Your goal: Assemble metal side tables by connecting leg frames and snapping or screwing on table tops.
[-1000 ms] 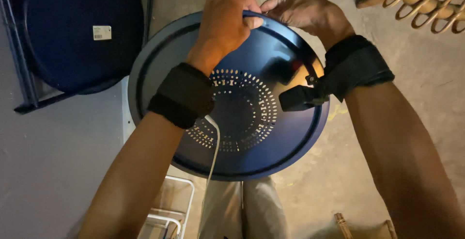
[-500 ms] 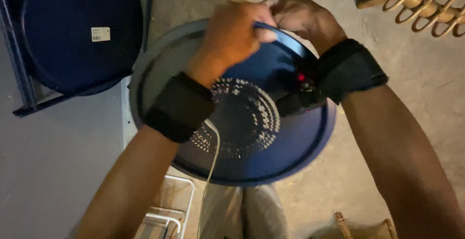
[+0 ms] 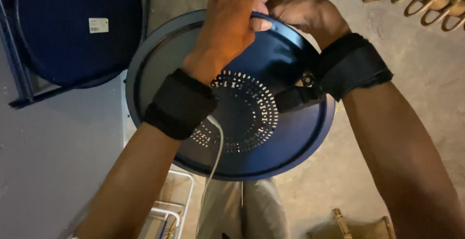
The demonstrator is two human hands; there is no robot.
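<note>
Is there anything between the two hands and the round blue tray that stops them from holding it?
Nothing visible does. The left hand and the right hand both already grip the far rim of the round blue tray, close together. The black wrist straps sit on the forearms, clear of the grip.

A small white rectangular paper label with dark print [image 3: 99, 25] is stuck flat on the dark blue round metal tray [image 3: 72, 40] leaning at the upper left.
</note>
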